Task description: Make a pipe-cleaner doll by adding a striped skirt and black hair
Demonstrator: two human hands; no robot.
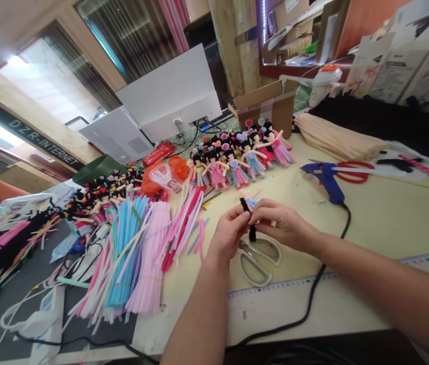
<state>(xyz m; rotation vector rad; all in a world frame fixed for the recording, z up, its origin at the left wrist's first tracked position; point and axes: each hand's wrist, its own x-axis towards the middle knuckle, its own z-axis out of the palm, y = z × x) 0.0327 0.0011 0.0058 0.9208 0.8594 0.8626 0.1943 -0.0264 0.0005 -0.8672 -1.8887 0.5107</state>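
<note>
Near the middle of the pale table (pixel 294 197), both hands are nearly closed on a small piece: the left hand (pixel 231 233) pinches a black fuzzy strip (pixel 252 233) between thumb and fingers, and the right hand (pixel 279 220) meets it there with bent fingers. A little blue-and-pink part (pixel 251 203) shows at the right fingertips.

White-handled scissors (pixel 255 276) lie directly below the hands, close to a measuring strip (pixel 286 286) along the near side. To the right, a blue glue gun (pixel 324 177) lies beside red-handled scissors (pixel 354 172); its black cord (pixel 323 266) runs toward the near edge, crossing the strip. Just left of the hands are loose pink and red stems (pixel 184 228), then lilac stems (pixel 149 258) and blue stems (pixel 125 248). A row of small dolls (pixel 237 165) stands close together on the far side, and darker-looking dolls (pixel 104 195) crowd the left. Behind them are a white monitor (pixel 172 91) and, farther left, a grey panel (pixel 117 137).

The open cardboard box (pixel 270 109) is behind the dolls; its contents are hidden. A clear plastic cup (pixel 164 177) rests against an orange bag (pixel 178 167). Far right, a clear bag (pixel 414 170) is near black and pink strips, and a white jar (pixel 326 81) has an orange top.
</note>
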